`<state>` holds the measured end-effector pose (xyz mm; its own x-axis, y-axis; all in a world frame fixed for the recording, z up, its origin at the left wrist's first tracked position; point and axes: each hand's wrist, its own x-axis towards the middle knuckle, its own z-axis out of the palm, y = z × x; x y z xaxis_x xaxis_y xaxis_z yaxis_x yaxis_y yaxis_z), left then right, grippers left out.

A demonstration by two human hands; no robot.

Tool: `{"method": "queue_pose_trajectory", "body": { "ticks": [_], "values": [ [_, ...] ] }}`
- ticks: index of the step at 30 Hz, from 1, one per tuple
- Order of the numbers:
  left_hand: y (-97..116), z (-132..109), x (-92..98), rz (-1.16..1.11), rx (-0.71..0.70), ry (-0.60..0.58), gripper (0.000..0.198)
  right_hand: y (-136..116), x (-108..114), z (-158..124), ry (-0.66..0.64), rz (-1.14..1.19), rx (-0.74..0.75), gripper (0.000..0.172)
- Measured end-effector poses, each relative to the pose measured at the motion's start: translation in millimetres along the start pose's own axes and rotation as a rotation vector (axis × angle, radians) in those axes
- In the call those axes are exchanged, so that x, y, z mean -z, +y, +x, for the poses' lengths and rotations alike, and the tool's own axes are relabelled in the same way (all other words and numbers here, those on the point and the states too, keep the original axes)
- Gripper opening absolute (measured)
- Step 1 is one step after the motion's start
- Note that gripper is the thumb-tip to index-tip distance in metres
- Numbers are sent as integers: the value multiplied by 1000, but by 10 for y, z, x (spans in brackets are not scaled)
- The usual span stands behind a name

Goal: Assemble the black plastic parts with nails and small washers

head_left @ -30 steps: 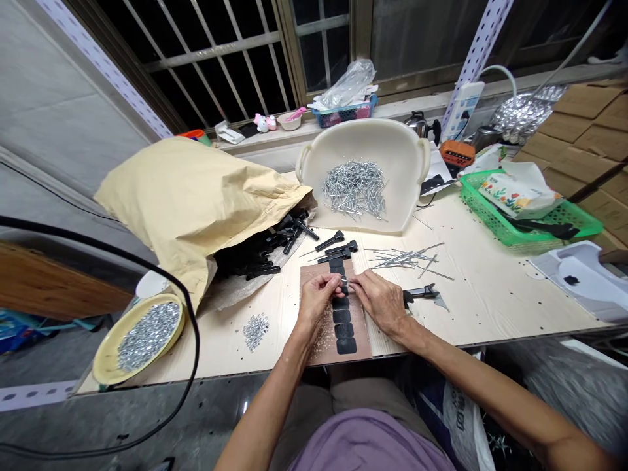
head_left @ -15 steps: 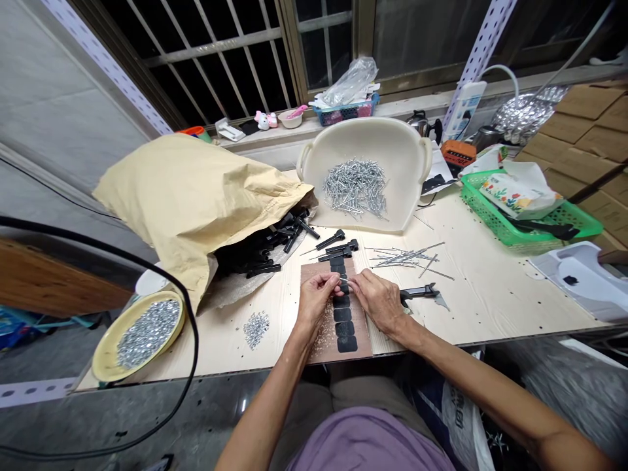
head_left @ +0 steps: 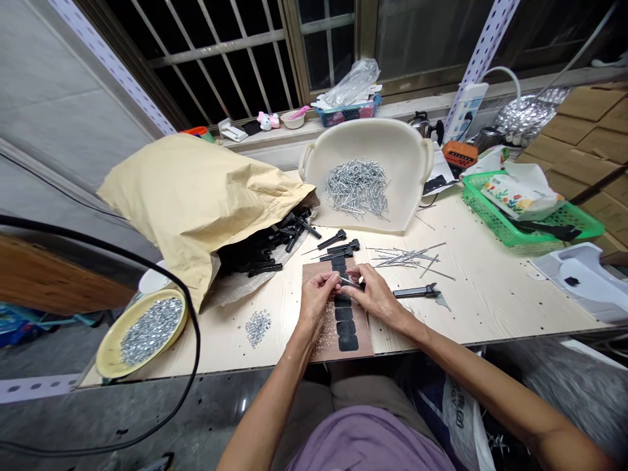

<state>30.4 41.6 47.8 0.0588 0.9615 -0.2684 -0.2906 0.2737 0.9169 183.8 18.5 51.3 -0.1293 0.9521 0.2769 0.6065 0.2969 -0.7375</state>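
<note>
- Left hand [head_left: 316, 297]: thumb and fingertips closed in a narrow pinch on one end of a slim metal-and-black piece [head_left: 350, 282].
- Right hand [head_left: 375, 294]: fingers bent, gripping the other end of this piece, which lies between both hands, above a brown board [head_left: 364, 330] with a row of black pads [head_left: 347, 314].
- Metal rods [head_left: 409, 256]: loose pile beyond the right hand.
- Orange device [head_left: 460, 155]: dark characters on its face, too small to read reliably.
- Power strip [head_left: 468, 108]: blue print, illegible.
- Tissue packet [head_left: 520, 193]: flower print; in a green basket [head_left: 581, 226].
- White bag [head_left: 458, 412], below the table edge [head_left: 490, 320]: dark lettering, partly creased, not decipherable.
</note>
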Motion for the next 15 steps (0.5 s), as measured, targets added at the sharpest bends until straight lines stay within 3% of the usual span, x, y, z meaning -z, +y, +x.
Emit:
{"method": "queue_pose_trajectory", "body": {
  "ticks": [9,15],
  "values": [
    [26,-11,6,-78,54,16,34,-24,56,-145,58,-431,60,25],
    [-16,-9,-14,-116,56,8,33,76,80,-59,64,-480,88,24]
  ]
}}
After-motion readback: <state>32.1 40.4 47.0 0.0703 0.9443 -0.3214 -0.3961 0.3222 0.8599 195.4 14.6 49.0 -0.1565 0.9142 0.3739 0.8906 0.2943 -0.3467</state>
